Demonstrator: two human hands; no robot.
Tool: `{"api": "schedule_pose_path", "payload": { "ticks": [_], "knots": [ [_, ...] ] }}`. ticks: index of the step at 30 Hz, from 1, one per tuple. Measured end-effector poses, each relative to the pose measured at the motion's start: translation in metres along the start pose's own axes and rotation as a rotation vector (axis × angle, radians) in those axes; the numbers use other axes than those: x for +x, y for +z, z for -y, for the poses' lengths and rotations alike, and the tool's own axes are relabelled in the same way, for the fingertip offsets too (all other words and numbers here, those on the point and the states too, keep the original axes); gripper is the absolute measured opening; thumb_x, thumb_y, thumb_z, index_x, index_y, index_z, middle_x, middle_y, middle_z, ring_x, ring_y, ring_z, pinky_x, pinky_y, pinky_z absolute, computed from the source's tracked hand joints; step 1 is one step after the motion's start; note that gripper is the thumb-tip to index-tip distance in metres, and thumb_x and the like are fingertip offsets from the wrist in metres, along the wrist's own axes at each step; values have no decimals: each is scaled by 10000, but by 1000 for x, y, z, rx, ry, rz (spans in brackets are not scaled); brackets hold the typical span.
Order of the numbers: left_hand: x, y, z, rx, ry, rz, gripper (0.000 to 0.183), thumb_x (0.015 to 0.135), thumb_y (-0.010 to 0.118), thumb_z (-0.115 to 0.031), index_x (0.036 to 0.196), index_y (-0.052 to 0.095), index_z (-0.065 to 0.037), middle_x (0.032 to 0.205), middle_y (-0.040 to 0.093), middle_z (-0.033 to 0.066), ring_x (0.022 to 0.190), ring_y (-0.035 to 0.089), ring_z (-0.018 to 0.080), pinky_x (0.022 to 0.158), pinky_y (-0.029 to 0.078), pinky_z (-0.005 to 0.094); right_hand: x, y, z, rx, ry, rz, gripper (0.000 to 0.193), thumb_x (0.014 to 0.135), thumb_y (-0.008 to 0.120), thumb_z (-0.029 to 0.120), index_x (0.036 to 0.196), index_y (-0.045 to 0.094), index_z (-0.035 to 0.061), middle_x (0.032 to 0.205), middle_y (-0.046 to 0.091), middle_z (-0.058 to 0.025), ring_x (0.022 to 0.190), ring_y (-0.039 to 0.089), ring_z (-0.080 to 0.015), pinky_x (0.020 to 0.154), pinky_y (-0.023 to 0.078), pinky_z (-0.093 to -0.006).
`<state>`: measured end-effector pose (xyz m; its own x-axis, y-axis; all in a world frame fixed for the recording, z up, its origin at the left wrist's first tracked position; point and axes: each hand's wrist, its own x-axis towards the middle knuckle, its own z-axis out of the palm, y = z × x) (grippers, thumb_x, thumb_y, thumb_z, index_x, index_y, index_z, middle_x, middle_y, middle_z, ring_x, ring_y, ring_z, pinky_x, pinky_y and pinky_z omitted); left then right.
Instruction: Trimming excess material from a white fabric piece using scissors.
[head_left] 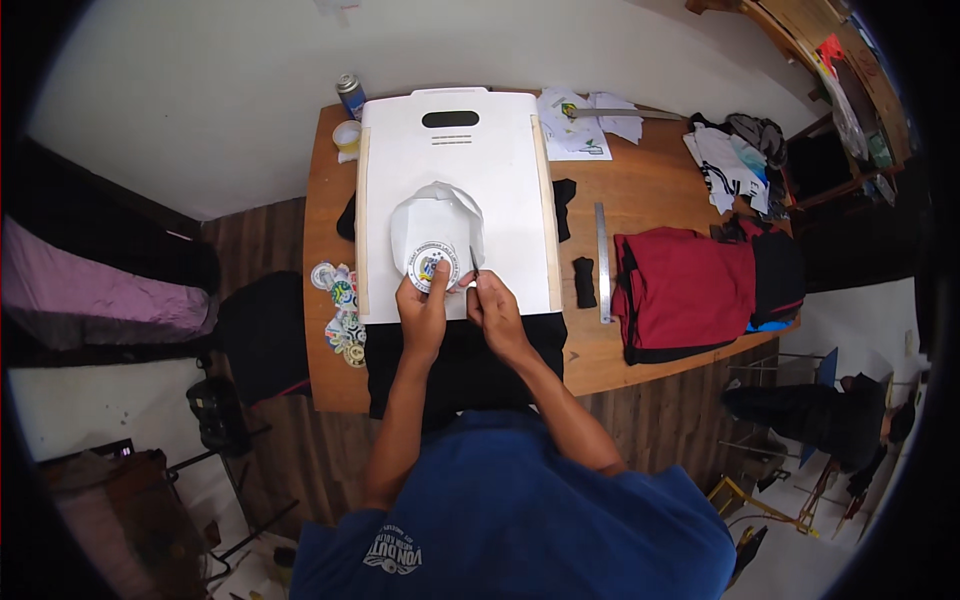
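My left hand (422, 312) pinches a white sheet of paper (418, 222) by its lower edge, with the thumb on a round printed emblem (424, 268). My right hand (499, 316) is closed on scissors, whose dark blade (474, 258) points up along the right side of the emblem. The scissors' handles are mostly hidden by the fingers. The paper's outer edge is curled and angular. Both hands are over the lower part of a white board (512, 200) with a slot near its top. Black cloth (385, 385) shows below the board.
Round stickers or cut-outs (345, 310) lie left of the board. A spray can (350, 95) and a small tub (347, 136) stand at the back left. Right of the board are a metal ruler (603, 262), a black roll (585, 283), red folded cloth (670, 285) and paper scraps (590, 145).
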<state>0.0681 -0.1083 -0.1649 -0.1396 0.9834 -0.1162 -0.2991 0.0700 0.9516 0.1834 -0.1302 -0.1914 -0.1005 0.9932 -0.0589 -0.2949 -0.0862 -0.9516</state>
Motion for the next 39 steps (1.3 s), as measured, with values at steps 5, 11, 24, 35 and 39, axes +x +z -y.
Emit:
{"api": "schedule_pose_path", "payload": {
  "ticks": [5, 11, 24, 35, 39],
  "knots": [
    [2, 10, -8, 103, 34, -31, 208, 915, 611, -199, 877, 626, 6, 732, 615, 9, 651, 538, 60, 573, 424, 209, 1, 1, 20, 7, 52, 37, 343, 1025, 332, 321, 931, 502, 39, 576, 377, 26, 494, 303, -48, 465, 269, -202],
    [6, 9, -5, 188, 37, -22, 213, 915, 609, -208, 898, 630, 3, 748, 626, 11, 685, 546, 55, 595, 429, 214, 10, 0, 19, 49, 67, 57, 351, 1021, 334, 347, 892, 472, 52, 573, 394, 10, 485, 332, -57, 459, 274, -203],
    [7, 16, -19, 257, 57, -53, 236, 904, 623, -208, 886, 641, 26, 763, 646, 36, 697, 570, 80, 595, 451, 233, 18, 3, 34, 74, 116, 58, 349, 1017, 348, 348, 867, 476, 61, 577, 350, 37, 501, 282, -48, 470, 239, -207],
    [6, 16, -21, 229, 30, -36, 237, 900, 633, -220, 907, 641, 16, 802, 654, 42, 732, 585, 79, 633, 456, 224, 20, 2, 35, 61, 104, 60, 355, 1018, 346, 349, 850, 472, 63, 586, 345, 37, 510, 280, -49, 474, 239, -205],
    [6, 15, -18, 237, 61, -38, 221, 895, 628, -188, 911, 645, 32, 787, 651, 45, 715, 579, 78, 597, 455, 221, 19, 2, 36, 54, 109, 58, 357, 1016, 349, 354, 849, 471, 63, 585, 348, 35, 511, 282, -50, 477, 241, -207]
  ]
}}
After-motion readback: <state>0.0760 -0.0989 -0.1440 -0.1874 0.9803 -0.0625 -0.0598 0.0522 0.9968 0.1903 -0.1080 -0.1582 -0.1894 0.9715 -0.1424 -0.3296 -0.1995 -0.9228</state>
